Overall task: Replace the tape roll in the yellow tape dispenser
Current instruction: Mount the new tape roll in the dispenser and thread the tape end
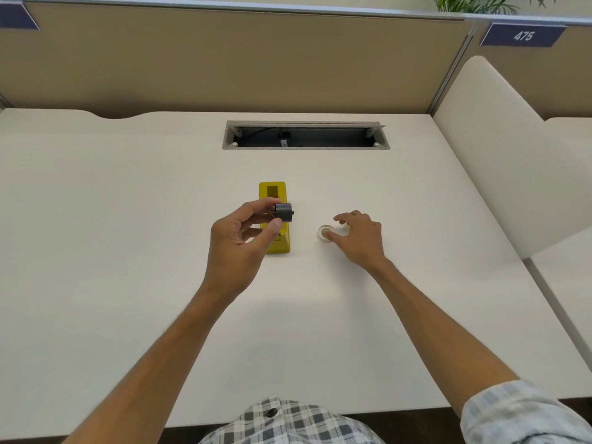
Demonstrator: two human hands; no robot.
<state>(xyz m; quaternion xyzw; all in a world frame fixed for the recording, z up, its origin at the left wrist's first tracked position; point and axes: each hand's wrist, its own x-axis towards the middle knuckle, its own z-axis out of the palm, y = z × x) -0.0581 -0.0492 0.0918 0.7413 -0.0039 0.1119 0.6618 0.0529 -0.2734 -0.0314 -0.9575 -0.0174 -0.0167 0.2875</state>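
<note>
We are pinching dark grey plastic spool hub (283, 212) in left hand (238, 240) above yellow plastic tape dispenser (275, 219), mid-desk. Right hand (360, 233), fingers spread open, reaching for small clear tape roll (325, 232); light, slick, judging rim grip best.

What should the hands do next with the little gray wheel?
Probably the right hand should close on the clear tape roll and lift it toward the gray spool in the left hand's grip. The spool is already out of the yellow tape dispenser and bare, so the roll likely slides on next.
</note>
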